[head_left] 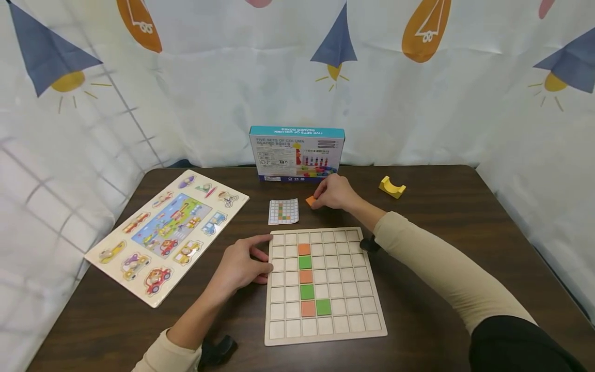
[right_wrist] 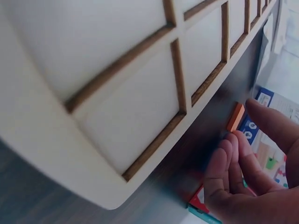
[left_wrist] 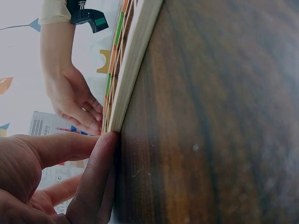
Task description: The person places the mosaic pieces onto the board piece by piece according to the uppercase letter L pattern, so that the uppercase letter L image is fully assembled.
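My right hand (head_left: 335, 192) pinches a small orange tile (head_left: 310, 200) beyond the far edge of the wooden grid board (head_left: 325, 340). In the right wrist view, the orange tile (right_wrist: 235, 116) shows at the tips of the thumb and fingers. My left hand (head_left: 244, 261) rests at the board's left side, its fingertips touching the edge near the far corner. Orange tiles (head_left: 304, 249) and green tiles (head_left: 307, 292) alternate down one column of the board. Another green tile (head_left: 323, 307) sits to the right of the lowest orange one.
A small printed grid card (head_left: 283, 212) lies just beyond the board. Behind it stands a bead-game box (head_left: 297, 155). A wooden picture puzzle (head_left: 167, 235) is at the left, and a yellow curved block (head_left: 392, 187) at the back right. A patterned curtain (head_left: 232, 77) hangs behind the table.
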